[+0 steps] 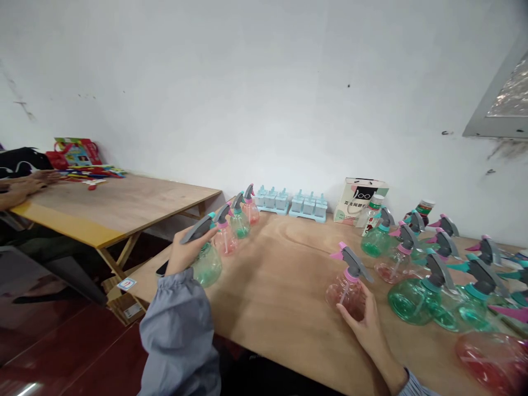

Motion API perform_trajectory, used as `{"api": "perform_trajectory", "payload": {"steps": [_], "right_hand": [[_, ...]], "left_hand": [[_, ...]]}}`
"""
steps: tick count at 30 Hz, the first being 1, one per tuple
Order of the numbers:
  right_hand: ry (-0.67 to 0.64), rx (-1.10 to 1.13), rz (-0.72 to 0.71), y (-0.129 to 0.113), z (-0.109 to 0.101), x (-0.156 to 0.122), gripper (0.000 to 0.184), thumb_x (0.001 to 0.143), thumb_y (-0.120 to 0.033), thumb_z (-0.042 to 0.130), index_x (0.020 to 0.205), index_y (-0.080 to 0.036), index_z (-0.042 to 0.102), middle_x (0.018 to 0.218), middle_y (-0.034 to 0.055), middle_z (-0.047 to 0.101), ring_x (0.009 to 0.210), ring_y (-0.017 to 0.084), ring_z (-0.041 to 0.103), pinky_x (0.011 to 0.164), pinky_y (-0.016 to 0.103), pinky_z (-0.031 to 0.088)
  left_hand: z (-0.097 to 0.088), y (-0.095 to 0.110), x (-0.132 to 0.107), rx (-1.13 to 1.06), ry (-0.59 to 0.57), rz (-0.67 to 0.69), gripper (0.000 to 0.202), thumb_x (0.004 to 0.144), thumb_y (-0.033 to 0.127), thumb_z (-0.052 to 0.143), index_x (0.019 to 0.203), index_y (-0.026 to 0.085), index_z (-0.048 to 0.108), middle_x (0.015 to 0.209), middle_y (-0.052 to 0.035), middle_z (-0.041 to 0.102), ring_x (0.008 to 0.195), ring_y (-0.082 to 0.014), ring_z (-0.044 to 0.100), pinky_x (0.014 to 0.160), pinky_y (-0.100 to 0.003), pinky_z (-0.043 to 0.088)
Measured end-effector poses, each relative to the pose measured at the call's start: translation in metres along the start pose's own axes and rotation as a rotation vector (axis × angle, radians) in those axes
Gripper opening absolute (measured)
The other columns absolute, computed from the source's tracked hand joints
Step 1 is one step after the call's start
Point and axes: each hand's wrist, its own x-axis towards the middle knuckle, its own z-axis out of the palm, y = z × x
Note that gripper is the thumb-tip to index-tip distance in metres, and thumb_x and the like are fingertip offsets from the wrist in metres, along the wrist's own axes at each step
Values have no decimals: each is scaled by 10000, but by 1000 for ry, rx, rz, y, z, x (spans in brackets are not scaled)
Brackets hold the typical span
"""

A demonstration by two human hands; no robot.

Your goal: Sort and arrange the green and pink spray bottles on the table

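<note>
My left hand (183,250) is wrapped round the grey trigger head of a green spray bottle (208,267), which stands at the table's left edge. Behind it, a row runs toward the wall: a pink spray bottle (225,240), a green one (240,223) and another pink one (250,211). On the right, my right hand (367,322) grips the round body of a pink spray bottle (344,289) with a grey and pink head. Its fingers hide part of that bottle's lower side. Several green and pink spray bottles (416,300) crowd the table to the right of it.
Against the wall stand two light-blue popsicle molds (272,203), a printed carton (344,206) and white-capped bottles (374,206). A second wooden table (165,195) at the left bears colourful items (93,171), with another person's hands (28,184) there. A gap separates the tables.
</note>
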Motion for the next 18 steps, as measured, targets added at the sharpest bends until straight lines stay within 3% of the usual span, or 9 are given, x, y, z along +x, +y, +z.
{"api": "perform_trajectory", "payload": {"steps": [3, 11, 15, 18], "right_hand": [[6, -14, -19, 0, 0, 0, 737, 867, -549, 684, 1463, -203, 423, 1323, 151, 582, 1208, 323, 603, 1033, 539, 501], [19, -12, -38, -1, 0, 1, 727, 870, -534, 687, 1460, -201, 423, 1320, 151, 581, 1208, 322, 605, 1035, 542, 498], [-1, 9, -17, 2, 0, 0, 743, 871, -531, 689, 1471, -197, 405, 1355, 163, 559, 1249, 332, 578, 1058, 562, 479], [-6, 20, 3, 3, 1, -1, 746, 861, -540, 695, 1458, -193, 414, 1353, 164, 558, 1251, 332, 574, 1059, 563, 482]], "left_hand": [[-5, -18, 8, -39, 66, -19, 483, 506, 542, 848, 762, 148, 735, 656, 11, 621, 682, -164, 578, 590, -253, 471], [11, -46, 13, -60, 137, -1, 482, 561, 549, 822, 781, 135, 706, 679, -1, 598, 721, -170, 556, 644, -267, 468], [16, -49, 11, -20, 199, 30, 447, 647, 516, 763, 875, 140, 686, 740, -4, 618, 790, -188, 603, 747, -289, 503], [19, -40, 4, -24, 250, 65, 502, 758, 567, 674, 1027, 146, 618, 919, -52, 659, 960, -244, 647, 854, -350, 526]]}}
